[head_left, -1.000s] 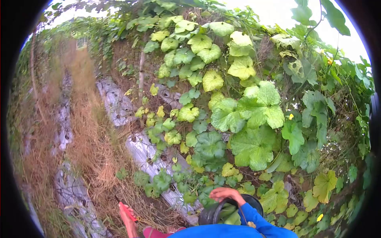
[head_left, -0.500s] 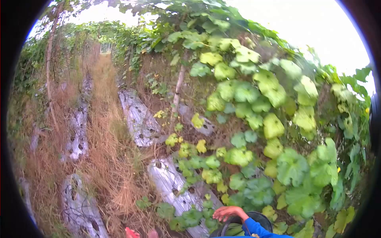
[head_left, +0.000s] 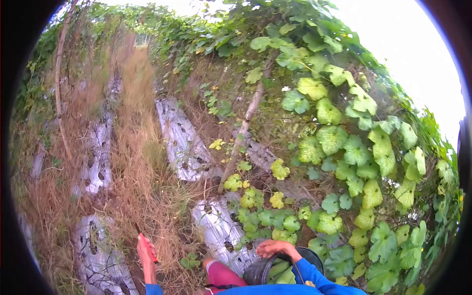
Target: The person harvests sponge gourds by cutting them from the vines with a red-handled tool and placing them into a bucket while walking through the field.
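left hand higher in view, fingers around red-handled tool

A blue sleeve hides part of the black bucket.

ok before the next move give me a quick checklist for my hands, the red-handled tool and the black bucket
1. Left hand has the red-handled tool in its fingers: ok
2. Thin dark blade points forward, away from the pink-clad leg and the right hand: ok
3. Green contents sit inside the round black bucket: ok
4. Bucket securely held: cannot tell, the right arm in its blue sleeve covers part of it
5. Footing sound: cannot tell, feet not visible
6. Dry-grass strip ahead free of leaning posts: ok, the grey-brown wooden post leans to its right
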